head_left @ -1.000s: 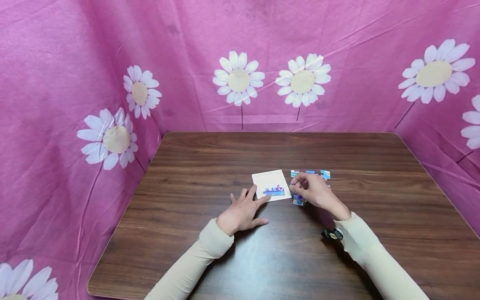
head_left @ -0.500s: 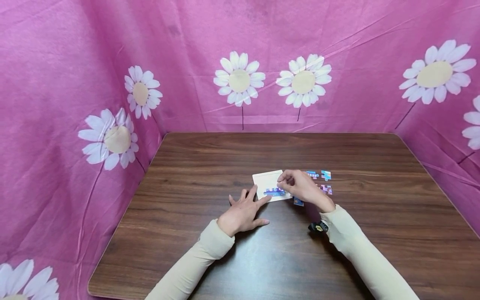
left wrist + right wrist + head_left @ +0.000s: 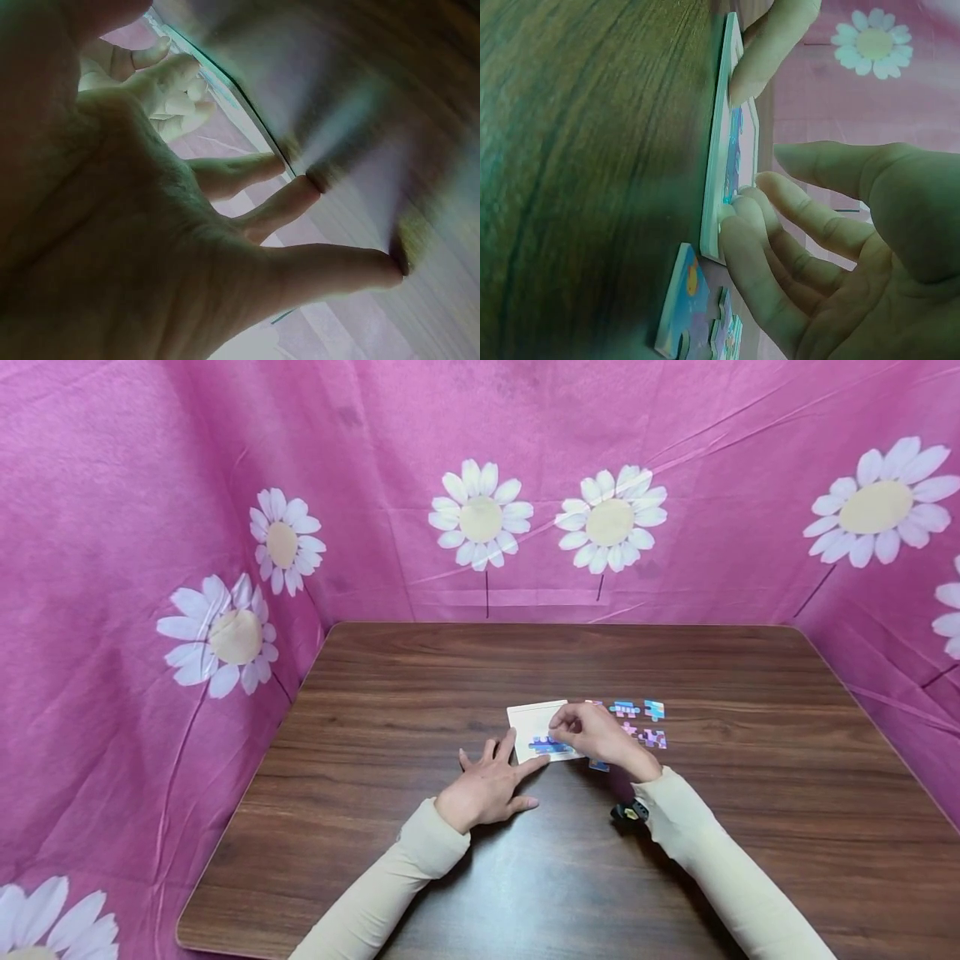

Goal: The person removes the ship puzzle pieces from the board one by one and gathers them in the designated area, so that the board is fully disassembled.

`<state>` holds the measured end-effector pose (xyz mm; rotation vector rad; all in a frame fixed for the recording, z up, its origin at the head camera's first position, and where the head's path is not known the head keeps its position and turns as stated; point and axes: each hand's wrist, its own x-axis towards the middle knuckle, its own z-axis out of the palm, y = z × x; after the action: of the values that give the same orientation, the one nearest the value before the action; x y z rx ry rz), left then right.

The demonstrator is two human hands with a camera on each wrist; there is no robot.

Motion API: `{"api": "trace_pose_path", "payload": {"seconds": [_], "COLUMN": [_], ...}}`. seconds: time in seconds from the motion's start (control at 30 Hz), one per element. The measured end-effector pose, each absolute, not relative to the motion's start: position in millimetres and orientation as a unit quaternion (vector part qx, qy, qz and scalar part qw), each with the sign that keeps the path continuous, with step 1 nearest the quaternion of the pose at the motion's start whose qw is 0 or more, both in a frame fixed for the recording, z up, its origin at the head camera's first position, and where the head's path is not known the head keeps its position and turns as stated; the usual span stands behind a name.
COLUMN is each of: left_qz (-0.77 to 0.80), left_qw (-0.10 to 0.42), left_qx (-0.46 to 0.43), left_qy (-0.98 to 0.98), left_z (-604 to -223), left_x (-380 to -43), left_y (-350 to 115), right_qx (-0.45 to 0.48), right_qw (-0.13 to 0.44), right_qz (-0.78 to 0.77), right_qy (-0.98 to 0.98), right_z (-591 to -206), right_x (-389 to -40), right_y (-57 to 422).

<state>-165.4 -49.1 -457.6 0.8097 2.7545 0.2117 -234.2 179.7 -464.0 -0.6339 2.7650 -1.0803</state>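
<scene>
A square white puzzle tray [image 3: 528, 720] lies on the table, with joined blue and purple jigsaw pieces [image 3: 546, 746] along its near side. My left hand [image 3: 487, 789] is spread flat beside it, with two fingertips at the tray's left and near edges; in the left wrist view its fingers [image 3: 281, 206] are extended. My right hand [image 3: 592, 731] is over the tray's right part, thumb and fingertips drawn together. In the right wrist view, curled fingers [image 3: 757, 262] reach down to the blue pieces [image 3: 733, 154]. I cannot tell whether a piece is between the right fingertips.
Several loose jigsaw pieces [image 3: 654, 739] lie to the right of the tray, partly under the right hand. One blue piece [image 3: 684, 296] lies close to the tray's corner. A pink curtain with daisies [image 3: 480, 518] surrounds the brown table [image 3: 420, 677] behind and at the sides.
My right hand has moved left from the loose pieces to over the tray, uncovering several pieces on the right. My left hand has stayed almost still at the tray's edge.
</scene>
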Motion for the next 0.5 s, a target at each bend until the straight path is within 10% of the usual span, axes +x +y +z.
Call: {"api": "trace_pose_path", "payload": {"seconds": [0.5], "left_qz": [0.061], "left_qw": [0.138], "left_qx": [0.278], "left_qy": [0.949], "left_z": [-457.4], "left_x": [-167.0], "left_y": [-48.2], "right_qx": [-0.218], "right_qw": [0.071], "right_qz": [-0.341], "right_qy": [0.912], "right_z": [-465.2], "right_x": [-235.0], "right_y": [178.2]}}
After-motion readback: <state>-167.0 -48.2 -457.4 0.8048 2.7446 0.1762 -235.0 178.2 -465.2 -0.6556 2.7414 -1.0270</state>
